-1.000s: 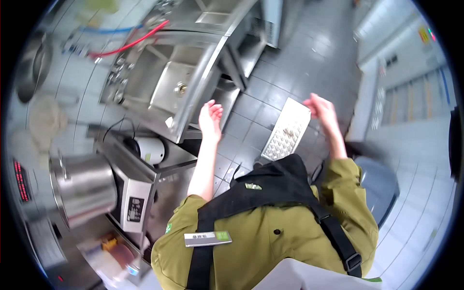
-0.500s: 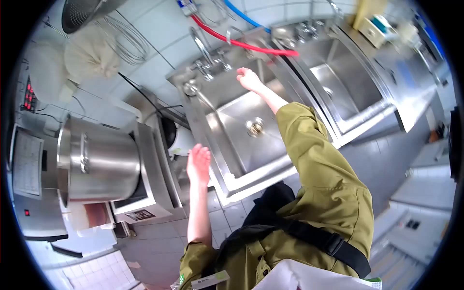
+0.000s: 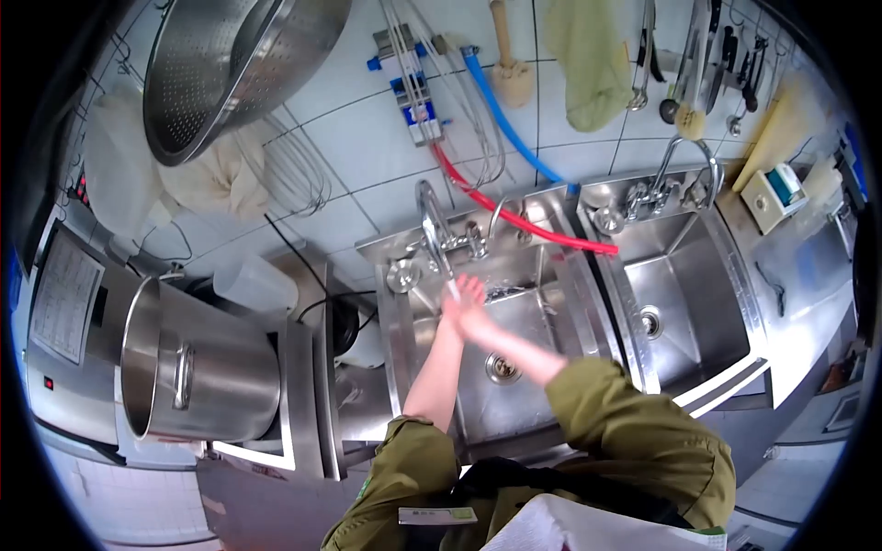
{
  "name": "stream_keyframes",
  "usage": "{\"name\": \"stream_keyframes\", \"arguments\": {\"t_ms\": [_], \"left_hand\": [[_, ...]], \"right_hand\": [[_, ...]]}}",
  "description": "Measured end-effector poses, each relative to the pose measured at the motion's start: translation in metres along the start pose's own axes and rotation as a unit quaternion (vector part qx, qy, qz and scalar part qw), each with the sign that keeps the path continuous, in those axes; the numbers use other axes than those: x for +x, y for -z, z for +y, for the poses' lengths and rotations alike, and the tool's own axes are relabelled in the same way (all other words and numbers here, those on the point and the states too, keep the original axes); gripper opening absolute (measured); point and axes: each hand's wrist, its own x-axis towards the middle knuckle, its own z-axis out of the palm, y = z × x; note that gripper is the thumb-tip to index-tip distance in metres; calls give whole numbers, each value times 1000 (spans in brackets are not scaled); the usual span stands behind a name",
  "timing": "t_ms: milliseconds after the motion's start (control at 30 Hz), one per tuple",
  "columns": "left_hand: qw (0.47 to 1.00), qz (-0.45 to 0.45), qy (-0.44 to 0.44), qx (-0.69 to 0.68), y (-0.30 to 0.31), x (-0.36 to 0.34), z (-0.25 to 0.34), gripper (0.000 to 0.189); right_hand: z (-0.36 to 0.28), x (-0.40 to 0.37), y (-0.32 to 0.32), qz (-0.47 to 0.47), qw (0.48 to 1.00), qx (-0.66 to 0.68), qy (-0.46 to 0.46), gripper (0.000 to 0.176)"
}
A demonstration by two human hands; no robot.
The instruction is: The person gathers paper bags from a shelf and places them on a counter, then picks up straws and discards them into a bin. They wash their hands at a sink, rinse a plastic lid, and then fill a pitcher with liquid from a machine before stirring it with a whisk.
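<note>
Both my hands meet over the left steel sink (image 3: 501,413), beneath its curved tap (image 3: 427,207). A thin stream of water (image 3: 452,287) falls from the spout onto them. My left hand (image 3: 472,290) is stretched forward with its fingers out and holds nothing. Across it, near the wrist, lies my right hand (image 3: 466,319), touching it; its fingers are blurred and partly hidden. Below the hands the drain (image 3: 502,368) shows in the sink floor.
A second sink (image 3: 689,303) adjoins on the right. A red hose (image 3: 524,225) and a blue hose (image 3: 514,129) hang behind. At left stands a large steel pot (image 3: 220,386); above it hangs a big perforated colander (image 3: 202,101). Utensils hang on the back wall.
My hands have come together from apart: the left moved right and in over the sink, the right moved down towards it. Water now runs from the tap. The view has tilted up.
</note>
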Motion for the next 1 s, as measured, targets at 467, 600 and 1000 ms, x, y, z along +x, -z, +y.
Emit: {"name": "stream_keyframes", "arguments": {"t_ms": [467, 600, 1000], "left_hand": [[975, -32, -81, 203, -60, -88, -7, 55], [980, -192, 45, -40, 36, -22, 6, 48], [297, -201, -57, 932, 10, -119, -7, 47]], "right_hand": [[-22, -15, -20, 70, 895, 323, -300, 55], [-60, -51, -43, 29, 955, 253, -149, 57], [-28, 65, 98, -33, 891, -437, 117, 14]]}}
